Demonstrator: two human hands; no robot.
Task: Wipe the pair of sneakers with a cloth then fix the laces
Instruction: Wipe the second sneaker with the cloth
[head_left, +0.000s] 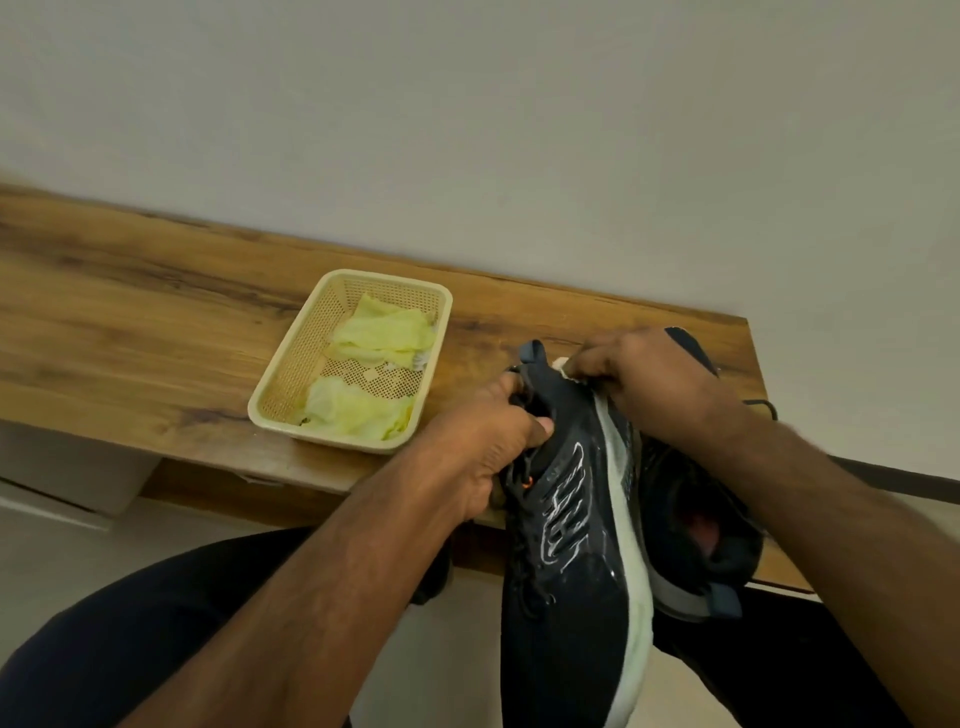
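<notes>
Wiping heel midsole of sneaker (571, 545), held off tabletop (156, 322). Left hand (483, 441) gripping collar, right hand (644, 384) pinching cloth (563, 366). Keep steady, follow sole edge. Second sneaker (701, 519) behind.

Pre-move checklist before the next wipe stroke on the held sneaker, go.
1. Left hand grips held sneaker at the collar: ok.
2. Right hand pinches cloth against the heel end of the sole: ok.
3. Sole edge facing up and reachable: ok.
4. Second sneaker lies on the table, behind the held one: ok.
5. Spare cloths in the basket, within view: ok.
6. Laces' state: cannot tell, mostly hidden by the left hand.
</notes>
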